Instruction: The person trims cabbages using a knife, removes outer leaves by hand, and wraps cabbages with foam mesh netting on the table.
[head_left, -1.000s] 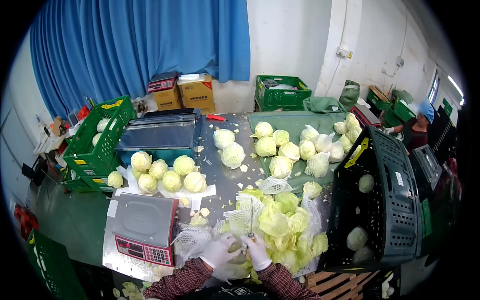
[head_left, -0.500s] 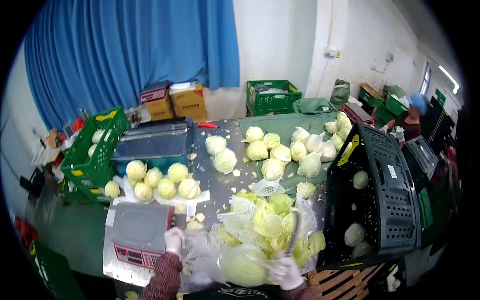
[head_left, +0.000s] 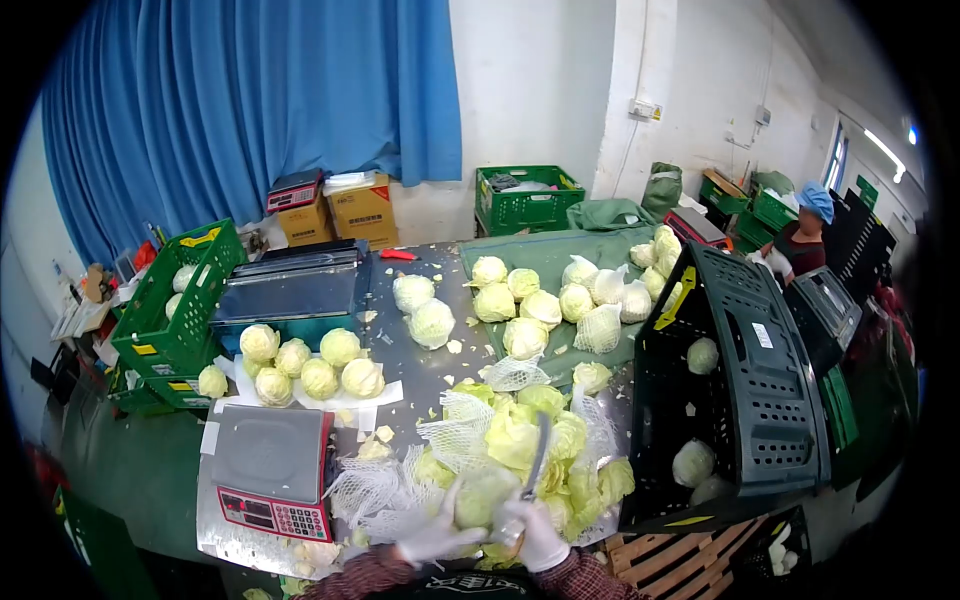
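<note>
My left hand (head_left: 438,532), in a white glove, cups the near side of a pale green cabbage (head_left: 482,498), thumb and fingers apart around it. My right hand (head_left: 540,538), also gloved, grips a knife (head_left: 541,452) with a curved blade pointing up and away. The cabbage lies between both hands. Behind it is a heap of loose green outer leaves (head_left: 515,435). White mesh netting (head_left: 385,495) lies crumpled left of the heap, and more netting (head_left: 598,435) lies on its right.
A digital scale (head_left: 270,450) stands at left, with several trimmed cabbages (head_left: 319,378) behind it. More cabbages, some netted (head_left: 598,330), sit on a green cloth (head_left: 450,262). At right, a tipped dark crate (head_left: 775,400) holds cabbages. A co-worker (head_left: 803,240) stands beyond.
My left hand has moved right from the netting beside the scale to the cabbage. The cabbage looks smaller and lower in front of me. My right hand has shifted slightly left with the knife.
</note>
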